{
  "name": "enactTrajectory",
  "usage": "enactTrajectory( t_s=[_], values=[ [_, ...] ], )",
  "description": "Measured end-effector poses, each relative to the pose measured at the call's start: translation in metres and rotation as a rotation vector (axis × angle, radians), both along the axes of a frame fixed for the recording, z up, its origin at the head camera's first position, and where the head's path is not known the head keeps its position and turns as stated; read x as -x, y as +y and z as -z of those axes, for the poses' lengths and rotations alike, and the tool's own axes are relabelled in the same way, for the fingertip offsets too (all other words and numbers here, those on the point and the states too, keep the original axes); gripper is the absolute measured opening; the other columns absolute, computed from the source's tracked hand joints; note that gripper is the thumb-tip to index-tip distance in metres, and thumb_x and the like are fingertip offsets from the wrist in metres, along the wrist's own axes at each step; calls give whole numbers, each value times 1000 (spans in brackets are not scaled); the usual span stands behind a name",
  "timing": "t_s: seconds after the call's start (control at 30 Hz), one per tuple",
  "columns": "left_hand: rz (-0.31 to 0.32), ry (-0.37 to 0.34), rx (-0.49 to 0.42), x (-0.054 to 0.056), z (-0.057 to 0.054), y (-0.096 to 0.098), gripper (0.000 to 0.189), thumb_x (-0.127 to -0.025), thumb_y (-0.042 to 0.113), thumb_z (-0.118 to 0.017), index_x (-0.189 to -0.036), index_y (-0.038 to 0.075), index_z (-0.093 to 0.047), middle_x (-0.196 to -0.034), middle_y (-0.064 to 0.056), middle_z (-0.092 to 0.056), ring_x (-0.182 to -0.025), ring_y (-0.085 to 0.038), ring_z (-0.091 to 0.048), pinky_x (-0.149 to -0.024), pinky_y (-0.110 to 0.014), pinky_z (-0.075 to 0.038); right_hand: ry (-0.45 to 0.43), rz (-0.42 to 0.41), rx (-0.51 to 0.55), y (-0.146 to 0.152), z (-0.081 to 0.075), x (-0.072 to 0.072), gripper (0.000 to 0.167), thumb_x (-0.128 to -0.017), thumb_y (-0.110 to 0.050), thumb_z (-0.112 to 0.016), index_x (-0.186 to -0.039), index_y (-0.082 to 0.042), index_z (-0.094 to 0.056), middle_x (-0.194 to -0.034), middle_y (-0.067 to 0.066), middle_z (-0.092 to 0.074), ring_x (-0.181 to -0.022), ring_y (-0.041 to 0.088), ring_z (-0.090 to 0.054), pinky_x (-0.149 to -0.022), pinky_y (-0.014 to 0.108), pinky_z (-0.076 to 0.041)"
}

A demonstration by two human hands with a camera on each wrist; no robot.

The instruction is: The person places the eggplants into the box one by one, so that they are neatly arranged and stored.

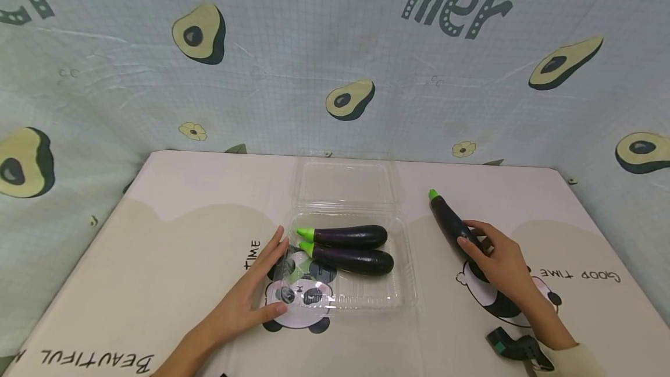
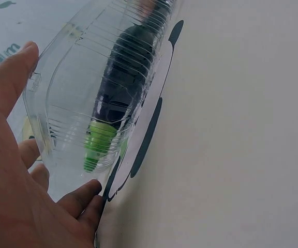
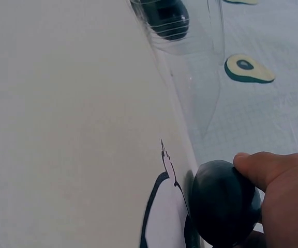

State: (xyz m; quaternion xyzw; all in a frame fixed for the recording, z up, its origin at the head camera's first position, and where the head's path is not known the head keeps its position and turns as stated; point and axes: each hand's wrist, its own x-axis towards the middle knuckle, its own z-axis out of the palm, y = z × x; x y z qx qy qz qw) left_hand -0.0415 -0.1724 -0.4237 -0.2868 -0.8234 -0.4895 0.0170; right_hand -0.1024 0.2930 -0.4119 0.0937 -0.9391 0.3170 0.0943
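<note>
Two eggplants lie in one clear container; the left hand, fingers spread, touches its side. The right hand pinches a third eggplant.

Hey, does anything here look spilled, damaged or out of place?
Nothing stands out as spilled or damaged. The two eggplants lie side by side in the clear container, whose lid is open. Only the third eggplant differs: it is outside, to the right, slanted, but the right hand holds it, so that hardly looks odd.

head view looks down; near, low wrist views share the container.
</note>
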Motion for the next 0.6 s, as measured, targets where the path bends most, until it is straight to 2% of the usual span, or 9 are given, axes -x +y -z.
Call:
enactTrajectory(
  t_s=[0.6],
  values=[
    [12, 4, -18, 0, 0, 0, 88, -77, 15, -72, -151, 6, -25, -160, -10, -6, -145, -25, -6, -111, -21, -9, 48, -2, -13, -2, -4, 0, 44, -91, -25, -66, -131, -8, -55, -103, 12, -63, -64, 12, -51, -45, 25, -41]
  ],
)
